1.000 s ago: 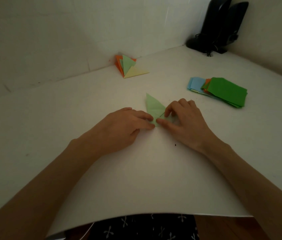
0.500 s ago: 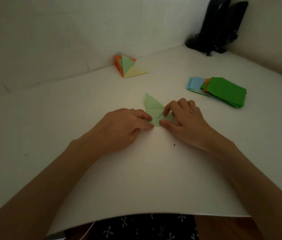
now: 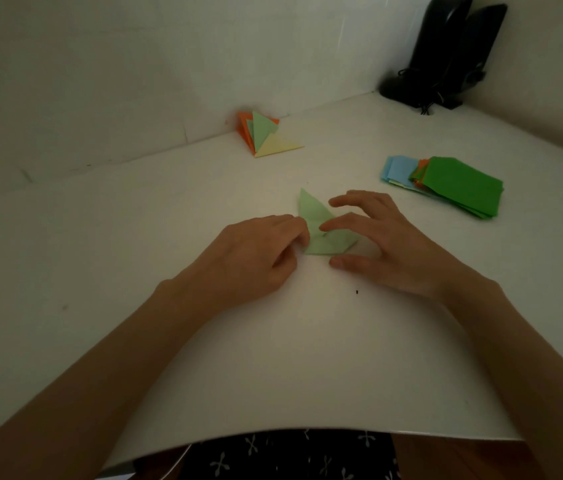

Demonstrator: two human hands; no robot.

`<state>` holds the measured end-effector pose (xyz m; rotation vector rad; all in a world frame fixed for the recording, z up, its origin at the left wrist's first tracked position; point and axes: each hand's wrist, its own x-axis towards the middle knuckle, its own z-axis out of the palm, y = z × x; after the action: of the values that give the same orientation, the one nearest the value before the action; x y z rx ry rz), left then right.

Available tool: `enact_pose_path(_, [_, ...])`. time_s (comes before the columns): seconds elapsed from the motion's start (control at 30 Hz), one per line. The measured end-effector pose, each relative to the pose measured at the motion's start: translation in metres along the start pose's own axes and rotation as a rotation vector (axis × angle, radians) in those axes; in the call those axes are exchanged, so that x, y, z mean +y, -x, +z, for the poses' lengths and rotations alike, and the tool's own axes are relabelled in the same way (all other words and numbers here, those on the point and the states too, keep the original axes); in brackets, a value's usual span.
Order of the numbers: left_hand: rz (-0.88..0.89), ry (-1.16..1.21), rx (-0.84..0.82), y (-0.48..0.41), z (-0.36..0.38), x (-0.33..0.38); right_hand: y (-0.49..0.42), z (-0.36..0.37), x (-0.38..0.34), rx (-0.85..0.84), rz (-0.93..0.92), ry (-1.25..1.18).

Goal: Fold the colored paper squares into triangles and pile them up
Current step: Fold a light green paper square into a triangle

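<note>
A light green paper [image 3: 323, 244], partly folded with one pointed flap toward the wall, lies on the white table [image 3: 273, 358] in the middle. My left hand [image 3: 256, 251] rests at its left edge, bent fingertips pressing that corner down. My right hand [image 3: 387, 251] hovers over the paper's right side with fingers spread; its index fingertip touches the fold and its thumb lies on the table just below the paper. A pile of folded triangles [image 3: 266, 136], orange, green and pale yellow, leans by the wall. A stack of unfolded squares [image 3: 460, 185], dark green on top with blue and orange beneath, sits at the right.
Two black upright objects [image 3: 446, 53] with a cable stand in the far right corner. Walls close the table at the back and right. The table's near edge curves just above my lap.
My right hand has lifted and spread its fingers, uncovering the paper's right half. The left hand has stayed at the left edge. The paper has kept its place.
</note>
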<state>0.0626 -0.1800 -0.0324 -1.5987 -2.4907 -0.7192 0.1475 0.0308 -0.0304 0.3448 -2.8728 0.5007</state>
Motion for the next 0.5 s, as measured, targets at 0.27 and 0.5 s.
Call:
enact_pose_path(0.27, [0.066,-0.055,-0.017,-0.007,0.006,-0.005,-0.003,0.003,-0.012,0.036,-0.049,0.052])
enact_pose_path(0.5, [0.115,-0.059,0.006,-0.007,0.003,-0.004,-0.002,0.001,-0.013,-0.003,-0.035,0.109])
